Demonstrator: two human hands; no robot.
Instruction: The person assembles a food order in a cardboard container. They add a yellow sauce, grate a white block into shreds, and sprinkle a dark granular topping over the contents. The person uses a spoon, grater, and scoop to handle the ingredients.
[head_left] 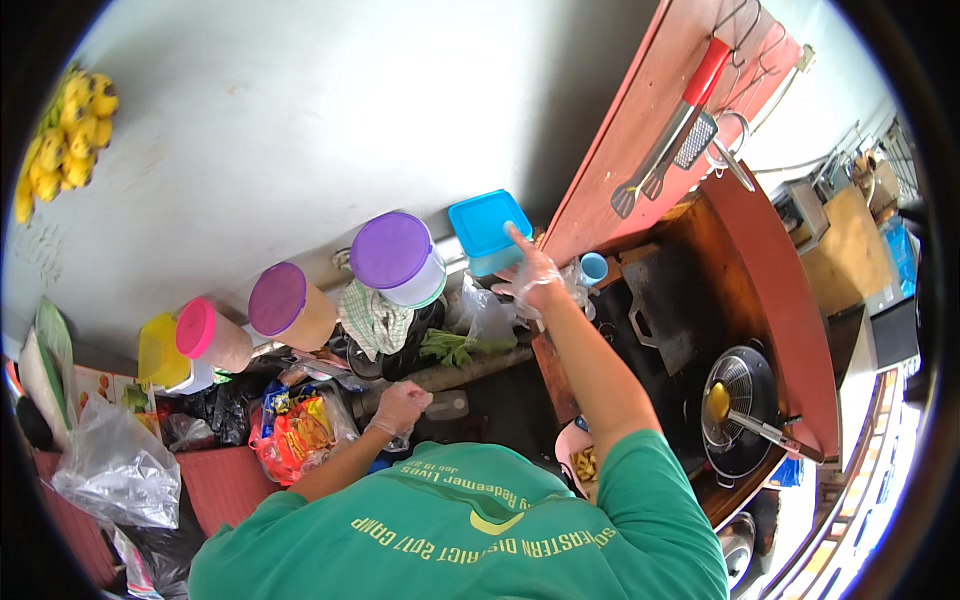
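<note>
My right hand, in a clear plastic glove, is at the right side of a square tub with a blue lid. Its thumb lies over the lid's edge and the other fingers are against the tub's side. My left hand, also gloved, is low over the dark worktop with its fingers bent together. Beside those fingers lies a flat grey blade-like piece; whether they touch it I cannot tell. Between the hands are leafy greens and a clear plastic bag.
Purple-lidded tubs, a pink-lidded tub and a checked cloth line the wall. Food packets lie left. A wok with a strainer stands right, near a blue cup. Utensils hang from a red board.
</note>
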